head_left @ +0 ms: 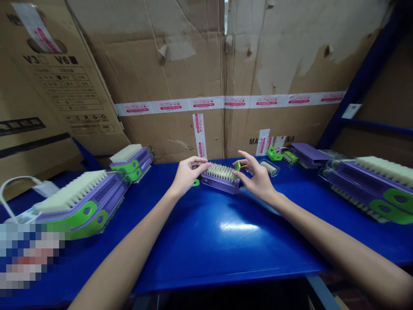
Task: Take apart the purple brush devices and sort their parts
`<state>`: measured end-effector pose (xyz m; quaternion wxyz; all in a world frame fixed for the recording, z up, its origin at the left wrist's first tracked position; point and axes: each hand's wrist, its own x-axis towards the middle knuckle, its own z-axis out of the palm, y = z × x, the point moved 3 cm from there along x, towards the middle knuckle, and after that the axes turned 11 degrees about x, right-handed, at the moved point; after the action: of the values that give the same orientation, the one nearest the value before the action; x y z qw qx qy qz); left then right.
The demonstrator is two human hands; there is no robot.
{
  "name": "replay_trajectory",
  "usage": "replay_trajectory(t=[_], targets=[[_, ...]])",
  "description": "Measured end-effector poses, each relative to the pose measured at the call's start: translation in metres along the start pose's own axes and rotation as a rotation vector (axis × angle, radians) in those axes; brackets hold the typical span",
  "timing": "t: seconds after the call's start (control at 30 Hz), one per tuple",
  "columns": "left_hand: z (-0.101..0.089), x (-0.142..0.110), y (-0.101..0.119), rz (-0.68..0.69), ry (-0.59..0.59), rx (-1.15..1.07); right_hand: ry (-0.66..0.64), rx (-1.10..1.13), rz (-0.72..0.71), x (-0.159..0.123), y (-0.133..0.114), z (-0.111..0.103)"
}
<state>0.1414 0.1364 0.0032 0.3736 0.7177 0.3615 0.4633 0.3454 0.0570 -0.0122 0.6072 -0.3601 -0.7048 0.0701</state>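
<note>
Brush (222,175), lying on the blue table (200,241) with pale bristles upward, between left hand (191,173) and right hand (257,175). Right fingers pinched together on a green piece (238,165) at the brush's right end. Left fingers bent in at the brush's left end, thumb laid toward the bristles; whether gripping or merely touching, too small to make out. Just below the left hand, near the brush's left end, another green part (196,183).

Probably light for its bulk, with stiff, smooth plastic in the purple body (221,185), perhaps a little slippery. Bristles likely springy; thin metal bits over them apparently easy to bend or knock loose. Best held by the long purple sides, away from bristles and metal.

Right of the brush, beyond the right hand, a small clear box (275,168) with a pale block (267,166) inside. Farther right, a purple case (309,154), inside hidden. Well right of the brush, a stacked pair of brushes (358,185); well left, more stacked brushes (106,193). Behind and left, a cardboard carton (87,94), contents out of sight.
</note>
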Motion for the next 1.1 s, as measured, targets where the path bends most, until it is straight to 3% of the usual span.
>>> replay_trajectory(t=[0.13, 0.33, 0.53, 0.63, 0.7, 0.8, 0.9, 1.1], targets=[[-0.003, 0.002, -0.005, -0.07, -0.077, -0.109, 0.028, -0.143, -0.18, 0.001, -0.009, -0.005], [-0.001, 0.0, -0.008, -0.306, -0.202, -0.343, -0.045, -0.262, -0.467, 0.001, -0.02, -0.012], [0.001, -0.001, -0.015, -0.558, -0.236, -0.379, -0.301, -0.341, -0.439, 0.001, -0.018, -0.016], [-0.004, 0.001, -0.022, -0.651, -0.156, -0.377, -0.388, -0.329, -0.478, 0.001, -0.019, -0.018], [-0.011, 0.004, -0.025, -0.678, -0.082, -0.377, -0.351, -0.358, -0.474, 0.004, -0.018, -0.022], [-0.025, 0.009, -0.027, -0.623, 0.053, -0.422, -0.166, -0.508, -0.353, 0.012, -0.006, -0.034], [-0.043, 0.014, -0.033, -0.556, 0.206, -0.418, 0.007, -0.681, -0.128, 0.017, 0.017, -0.056], [-0.071, 0.019, -0.062, -0.579, 0.361, -0.249, 0.018, -0.907, 0.347, 0.013, 0.061, -0.089]])
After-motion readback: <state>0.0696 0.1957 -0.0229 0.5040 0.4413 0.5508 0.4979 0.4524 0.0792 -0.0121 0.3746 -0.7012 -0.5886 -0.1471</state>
